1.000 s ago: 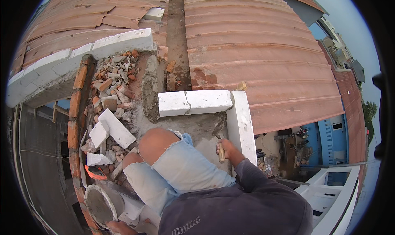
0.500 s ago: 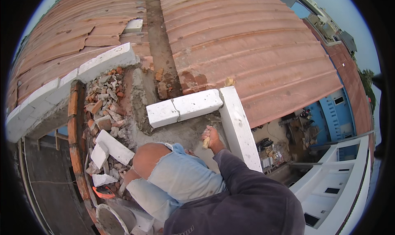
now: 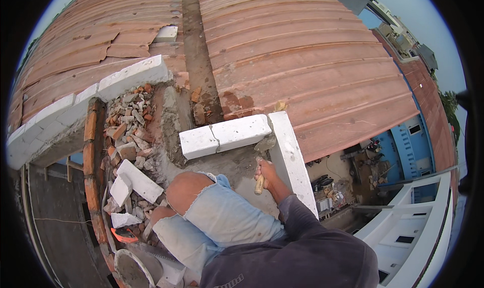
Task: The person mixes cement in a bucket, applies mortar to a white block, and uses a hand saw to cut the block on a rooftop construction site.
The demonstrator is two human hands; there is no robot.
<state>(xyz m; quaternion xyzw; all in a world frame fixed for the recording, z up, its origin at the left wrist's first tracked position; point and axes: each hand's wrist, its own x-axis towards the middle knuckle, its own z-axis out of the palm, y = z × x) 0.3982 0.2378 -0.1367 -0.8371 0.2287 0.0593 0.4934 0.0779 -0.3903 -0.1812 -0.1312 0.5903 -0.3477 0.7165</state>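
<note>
My right hand (image 3: 267,175) is closed round the light wooden handle of a trowel (image 3: 259,185). The trowel's grey blade points away from me, at the inner corner where two white blocks meet. One is the cracked or jointed white block row (image 3: 227,136) running across in front of me. The other, a long white block (image 3: 292,159), runs down beside my right forearm. Grey mortar (image 3: 212,163) covers the ledge below the blocks, in front of my bent knees. My left hand is out of view.
Broken brick and rubble (image 3: 128,121) lie to the left, with loose white block pieces (image 3: 141,182) on them. Nearer are an orange-and-black object (image 3: 124,234) and a bucket (image 3: 133,269). Red corrugated roofing (image 3: 302,61) spreads beyond. A drop to a lower yard (image 3: 348,172) opens at right.
My right hand has shifted slightly right and nearer to me. The trowel's blade now shows by the block corner, and its handle is more visible.
</note>
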